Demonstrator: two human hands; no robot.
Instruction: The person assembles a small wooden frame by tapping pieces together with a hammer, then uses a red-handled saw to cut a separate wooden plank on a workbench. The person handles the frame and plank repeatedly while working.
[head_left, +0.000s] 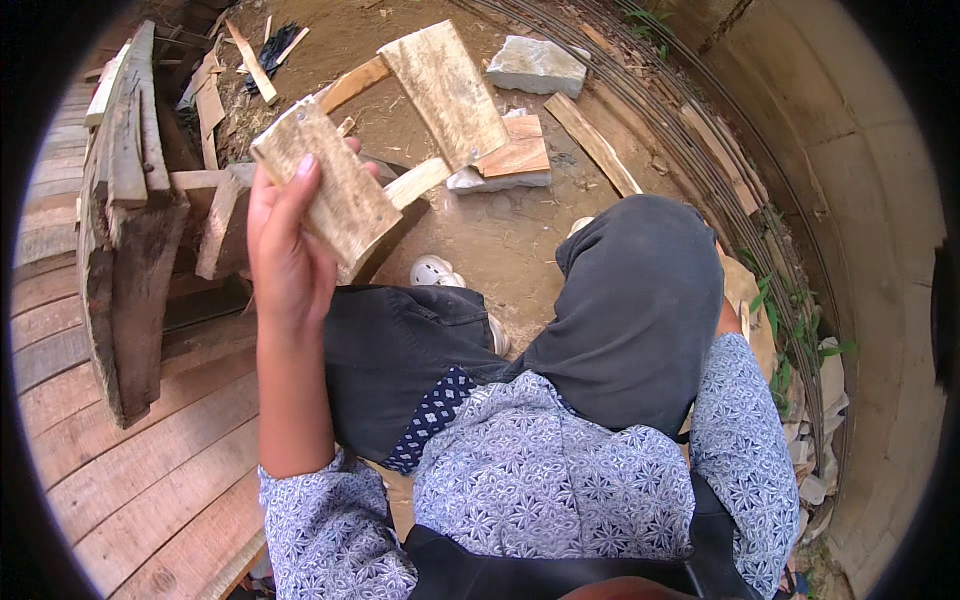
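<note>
My left hand (285, 235) grips a small wooden frame by its nearer board, thumb on top and fingers curled underneath. That nearer board (335, 190) has nail heads in its face. Two narrow strips join it to a farther board (445, 90), whose lower end is by a reddish wood block (520, 146) resting on a pale stone. My right arm (735, 430) reaches down beyond my right knee. Only a bit of skin (729, 318) shows there; the right hand's fingers, and anything in them, are hidden.
At left, thick rough timbers (140, 260) stand over a plank surface (150, 470). A white stone block (538, 65) and a loose wood strip (595, 145) lie on the dirt ahead. Long rods (690, 140) follow the wall (860, 200) at right. White shoes (435, 271) show below my knees.
</note>
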